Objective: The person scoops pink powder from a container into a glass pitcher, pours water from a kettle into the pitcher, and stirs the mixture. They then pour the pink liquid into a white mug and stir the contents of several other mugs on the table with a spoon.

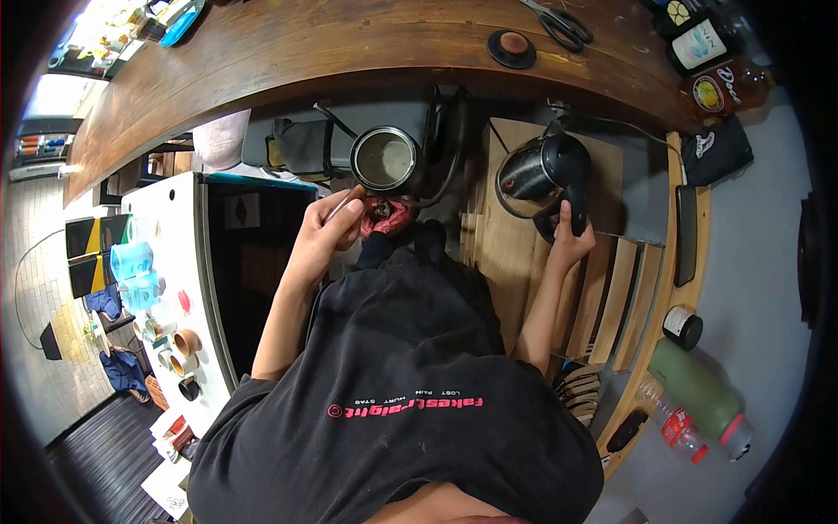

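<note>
My left hand (pixel 330 229) is closed on a thin, handle-like piece at the near rim of a round metal pot (pixel 385 159). The pot is seen from above, with pale contents or a pale bottom inside. A second slim handle juts from its far left side. To the right, my right hand (pixel 569 237) grips the black handle of a dark electric kettle (pixel 528 172). The kettle is over a light wooden surface (pixel 524 288); whether it rests there cannot be told. Below the pot is a crumpled red bag (pixel 390 216) with something dark in it.
A long wooden counter (pixel 367 48) crosses the front, bearing scissors (pixel 567 28) and a round black lid (pixel 511 49). Bottles, including a brown one (pixel 720 92), stand at right. A green flask (pixel 698 384) lies nearby. At left, a white surface (pixel 175 236) holds several cups.
</note>
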